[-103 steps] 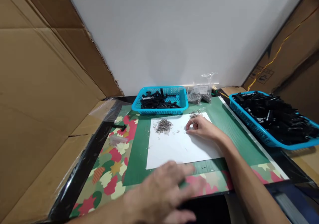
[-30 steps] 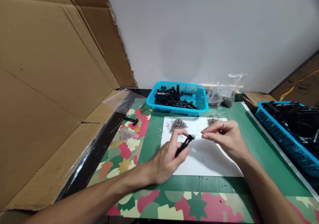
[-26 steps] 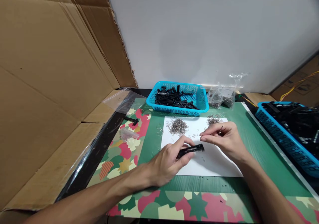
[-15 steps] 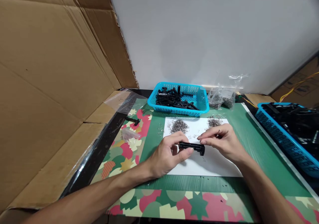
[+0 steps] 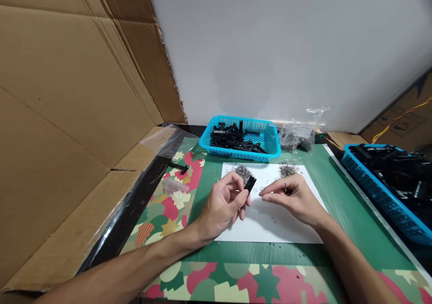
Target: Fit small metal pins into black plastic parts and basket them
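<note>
Baskets, 2 blue (image 5: pixel 240 156) (image 5: pixel 381 191), flank clear bags (image 5: pixel 297 138).

You could read no words, brands or numbers from where you sat. On the brown cardboard (image 5: pixel 413 99) at your far right, behind the yellow wire (image 5: pixel 393 124), you had dark printed signs (image 5: pixel 401 124) in boxed outlines, too small and dim for you to make out. Above them on the same cardboard you saw a dark, pointed printed mark (image 5: pixel 421 85), partly cut off by the edge of your view. Through the clear bag (image 5: pixel 306 143) beyond the paper, you could see a pale patch (image 5: pixel 304 132) that looked like a label, but you could not read anything on it.
</note>
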### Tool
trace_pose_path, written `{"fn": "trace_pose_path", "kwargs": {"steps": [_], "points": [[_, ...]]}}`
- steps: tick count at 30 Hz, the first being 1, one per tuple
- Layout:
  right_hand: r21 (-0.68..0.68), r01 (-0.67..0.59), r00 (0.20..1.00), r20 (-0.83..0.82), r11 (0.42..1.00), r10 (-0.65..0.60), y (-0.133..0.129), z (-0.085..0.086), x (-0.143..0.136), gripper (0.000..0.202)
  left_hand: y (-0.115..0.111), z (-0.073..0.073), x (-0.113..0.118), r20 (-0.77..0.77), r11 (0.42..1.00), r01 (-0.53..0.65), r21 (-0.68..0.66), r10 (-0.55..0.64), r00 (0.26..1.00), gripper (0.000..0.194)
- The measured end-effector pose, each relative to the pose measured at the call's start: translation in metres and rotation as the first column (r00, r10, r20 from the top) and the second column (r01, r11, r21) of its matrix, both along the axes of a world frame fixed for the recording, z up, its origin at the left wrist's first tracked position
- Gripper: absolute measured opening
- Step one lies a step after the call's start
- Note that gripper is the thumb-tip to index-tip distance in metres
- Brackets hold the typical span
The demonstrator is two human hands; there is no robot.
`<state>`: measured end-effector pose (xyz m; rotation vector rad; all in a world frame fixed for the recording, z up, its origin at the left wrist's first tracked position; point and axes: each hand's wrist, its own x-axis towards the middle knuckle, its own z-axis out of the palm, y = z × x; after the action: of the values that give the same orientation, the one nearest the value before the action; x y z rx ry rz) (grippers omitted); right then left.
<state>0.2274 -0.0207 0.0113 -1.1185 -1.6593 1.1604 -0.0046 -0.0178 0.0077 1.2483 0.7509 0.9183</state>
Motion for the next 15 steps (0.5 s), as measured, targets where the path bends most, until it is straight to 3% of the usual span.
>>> {"fn": "trace_pose_path", "kwargs": {"steps": [4,10,15], "points": [[0.017,0.038,0.998,0.043,0.999,-0.038,-0.0009,0.0040,-0.0004,0.028,-0.0009,-0.0039,0.0022,-0.062,1.000,-0.007,0.009,0.007,0.998,0.031],[0.054,0.119,0.986,0.108,0.991,-0.125,-0.0024,0.0052,-0.0024,0.033,-0.0049,0.0016,0.0009,-0.343,0.973,-0.041,0.225,0.118,0.932,0.022],[0.084,0.124,0.981,0.143,0.989,-0.135,-0.0017,0.0012,-0.0015,0.035,-0.0055,-0.0015,0.0009,-0.407,0.975,0.028,0.219,0.066,0.911,0.028]]}}
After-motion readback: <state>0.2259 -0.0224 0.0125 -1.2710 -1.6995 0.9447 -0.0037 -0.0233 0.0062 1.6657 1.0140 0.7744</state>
